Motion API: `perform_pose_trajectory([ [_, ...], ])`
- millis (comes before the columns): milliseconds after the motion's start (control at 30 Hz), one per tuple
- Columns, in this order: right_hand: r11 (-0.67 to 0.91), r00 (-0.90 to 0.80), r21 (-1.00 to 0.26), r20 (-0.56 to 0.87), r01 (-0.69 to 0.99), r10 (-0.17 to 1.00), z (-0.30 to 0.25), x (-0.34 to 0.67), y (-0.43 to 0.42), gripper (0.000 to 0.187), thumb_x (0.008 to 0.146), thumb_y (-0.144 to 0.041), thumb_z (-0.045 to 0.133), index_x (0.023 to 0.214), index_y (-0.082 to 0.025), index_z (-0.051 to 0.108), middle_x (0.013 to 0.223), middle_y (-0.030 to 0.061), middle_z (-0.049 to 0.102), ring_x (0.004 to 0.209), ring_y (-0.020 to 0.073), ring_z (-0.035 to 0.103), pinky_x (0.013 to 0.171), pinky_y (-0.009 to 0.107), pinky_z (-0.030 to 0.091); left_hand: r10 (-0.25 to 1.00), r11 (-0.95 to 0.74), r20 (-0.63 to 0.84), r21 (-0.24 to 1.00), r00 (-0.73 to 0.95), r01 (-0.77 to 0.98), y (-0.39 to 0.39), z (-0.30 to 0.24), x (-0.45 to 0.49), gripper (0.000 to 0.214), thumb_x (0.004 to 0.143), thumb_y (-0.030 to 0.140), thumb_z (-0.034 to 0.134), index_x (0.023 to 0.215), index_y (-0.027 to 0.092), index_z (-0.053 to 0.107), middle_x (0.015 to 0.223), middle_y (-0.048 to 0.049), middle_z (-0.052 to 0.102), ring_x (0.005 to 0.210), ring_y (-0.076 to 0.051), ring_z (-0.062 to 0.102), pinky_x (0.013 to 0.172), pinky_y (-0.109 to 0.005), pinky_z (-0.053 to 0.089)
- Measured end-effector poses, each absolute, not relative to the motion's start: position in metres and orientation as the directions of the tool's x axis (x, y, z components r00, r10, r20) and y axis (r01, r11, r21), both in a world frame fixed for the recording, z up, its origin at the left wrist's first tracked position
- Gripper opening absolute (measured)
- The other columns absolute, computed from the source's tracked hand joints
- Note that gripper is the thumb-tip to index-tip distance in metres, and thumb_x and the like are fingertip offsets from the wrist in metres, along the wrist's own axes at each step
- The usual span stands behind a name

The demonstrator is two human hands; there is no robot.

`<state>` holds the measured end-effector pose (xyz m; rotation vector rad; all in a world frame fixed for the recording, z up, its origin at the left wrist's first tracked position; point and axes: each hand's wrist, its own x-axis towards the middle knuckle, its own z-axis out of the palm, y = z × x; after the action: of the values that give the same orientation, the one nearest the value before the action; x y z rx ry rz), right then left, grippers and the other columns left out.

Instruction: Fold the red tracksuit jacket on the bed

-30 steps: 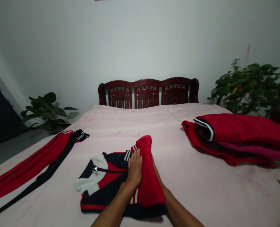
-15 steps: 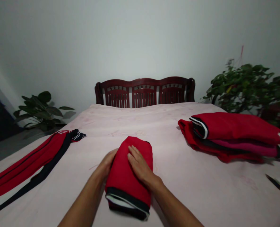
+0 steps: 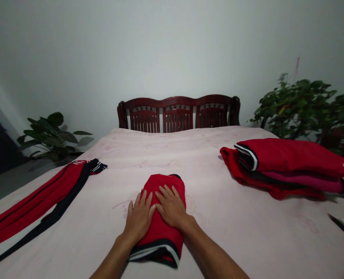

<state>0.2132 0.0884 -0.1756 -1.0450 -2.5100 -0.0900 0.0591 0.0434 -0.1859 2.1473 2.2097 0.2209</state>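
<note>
The folded red garment (image 3: 163, 217) lies at the lower center of the frame, on the bed cover (image 3: 232, 232), with its long axis pointing away from the person. Its near end, at the bottom of the frame, shows a black band and a white stripe along the fold. A small black edge shows at its far end.

Both hands rest on top of the bundle, side by side and nearly touching. They do not pinch or grip. The left hand (image 3: 139, 219) lies flat with its fingers spread, across the left edge of the bundle, so that its outer side extends over the cover. The right hand (image 3: 171, 207) also lies flat with its fingers spread, on the upper right part of the bundle. Both palms face down on the cloth.

To the left, a long red garment with a black stripe (image 3: 44, 197) runs from the lower left edge of the frame toward the middle left, ending in a cuff with black and white bands. At the right, a stack of folded red garments (image 3: 288, 164) sits on the cover, with a darker pink layer in it. A dark red wooden headboard (image 3: 178, 115) stands at the far end of the bed, against a pale wall (image 3: 160, 50). A leafy potted plant (image 3: 51, 135) stands beyond the bed at the left, and another (image 3: 293, 108) at the right.
</note>
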Motion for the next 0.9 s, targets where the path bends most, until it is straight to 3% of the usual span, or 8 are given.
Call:
perform_pose_trajectory([
  [100, 0.607, -0.297, -0.521, 0.559, 0.601, 0.774, -0.189, 0.223, 0.097, 0.051, 0.090, -0.001, 0.075, 0.137, -0.008, 0.056, 0.140, 0.0041, 0.019, 0.123, 0.0314, 0.006, 0.109, 0.039, 0.000, 0.997, 0.074, 0.001, 0.193, -0.076, 0.978, 0.047, -0.193, 0.039, 0.060, 0.099, 0.045, 0.022, 0.155, 0.022, 0.019, 0.160, -0.0086, 0.011, 0.148, -0.030, 0.013, 0.115, -0.054, 0.015],
  [200, 0.295, 0.170, -0.954, 0.299, 0.047, 0.939, -0.201, 0.239, 0.097, 0.061, 0.094, -0.017, 0.077, 0.144, -0.007, 0.044, 0.138, 0.0094, 0.022, 0.121, 0.0351, 0.013, 0.109, 0.040, 0.016, 0.996, 0.094, -0.026, 0.326, -0.090, 0.941, 0.052, -0.202, 0.023, 0.063, 0.099, 0.044, 0.019, 0.156, 0.020, 0.011, 0.159, -0.0092, 0.016, 0.148, -0.027, 0.012, 0.117, -0.052, 0.013],
  [267, 0.163, 0.168, -0.961, 0.127, -0.224, 0.978, -0.207, 0.245, 0.091, 0.068, 0.091, -0.035, 0.082, 0.139, -0.003, 0.046, 0.129, 0.0168, 0.035, 0.115, 0.0419, 0.027, 0.100, 0.044, 0.039, 0.993, 0.101, 0.005, 0.425, -0.114, 0.900, 0.055, -0.210, 0.016, 0.062, 0.098, 0.041, 0.018, 0.156, 0.019, 0.014, 0.159, -0.0061, 0.020, 0.148, -0.024, 0.012, 0.119, -0.048, 0.009],
  [333, 0.052, -0.051, -0.909, 0.080, -0.413, 0.995, -0.210, 0.244, 0.082, 0.073, 0.082, -0.047, 0.086, 0.127, 0.001, 0.053, 0.114, 0.0201, 0.047, 0.107, 0.0472, 0.037, 0.087, 0.045, 0.052, 0.988, 0.105, 0.036, 0.550, -0.149, 0.828, 0.056, -0.215, 0.012, 0.061, 0.097, 0.039, 0.020, 0.154, 0.017, 0.022, 0.157, -0.0044, 0.025, 0.148, -0.022, 0.015, 0.120, -0.045, 0.007],
  [433, -0.231, -0.397, -0.687, 0.090, -0.688, 0.914, -0.211, 0.230, 0.071, 0.068, 0.064, -0.038, 0.095, 0.112, -0.004, 0.060, 0.104, 0.0181, 0.052, 0.105, 0.0495, 0.038, 0.085, 0.047, 0.052, 0.980, 0.060, 0.079, 0.763, -0.185, 0.644, 0.053, -0.215, 0.007, 0.061, 0.095, 0.043, 0.028, 0.149, 0.014, 0.035, 0.154, -0.0050, 0.033, 0.146, -0.020, 0.023, 0.122, -0.038, 0.008],
  [500, -0.300, -0.421, -0.600, 0.068, -0.741, 0.905, -0.211, 0.219, 0.070, 0.058, 0.060, -0.026, 0.092, 0.105, -0.009, 0.060, 0.102, 0.0164, 0.054, 0.103, 0.0494, 0.039, 0.084, 0.048, 0.053, 0.965, 0.032, 0.095, 0.883, -0.245, 0.469, 0.050, -0.214, 0.004, 0.062, 0.094, 0.049, 0.034, 0.145, 0.016, 0.041, 0.151, -0.0058, 0.038, 0.142, -0.019, 0.031, 0.121, -0.035, 0.015],
  [667, -0.166, -0.247, -0.581, 0.062, -0.797, 0.967, -0.198, 0.223, 0.077, 0.052, 0.056, -0.022, 0.082, 0.100, -0.010, 0.058, 0.095, 0.0171, 0.055, 0.095, 0.0512, 0.045, 0.072, 0.047, 0.059, 0.872, -0.028, 0.079, 0.993, -0.482, 0.112, 0.049, -0.218, 0.001, 0.057, 0.090, 0.056, 0.043, 0.137, 0.024, 0.048, 0.139, -0.0064, 0.053, 0.126, -0.022, 0.052, 0.112, -0.039, 0.035],
  [900, 0.157, 0.054, -0.551, 0.199, -0.820, 0.979, -0.067, 0.337, 0.105, 0.040, 0.071, -0.009, 0.082, 0.106, -0.009, 0.062, 0.100, 0.0112, 0.055, 0.097, 0.0466, 0.047, 0.076, 0.045, 0.061, 0.881, 0.070, 0.079, 0.953, -0.467, 0.294, 0.052, -0.218, 0.004, 0.060, 0.080, 0.055, 0.058, 0.132, 0.026, 0.052, 0.130, -0.0048, 0.059, 0.125, -0.023, 0.052, 0.112, -0.039, 0.034],
])
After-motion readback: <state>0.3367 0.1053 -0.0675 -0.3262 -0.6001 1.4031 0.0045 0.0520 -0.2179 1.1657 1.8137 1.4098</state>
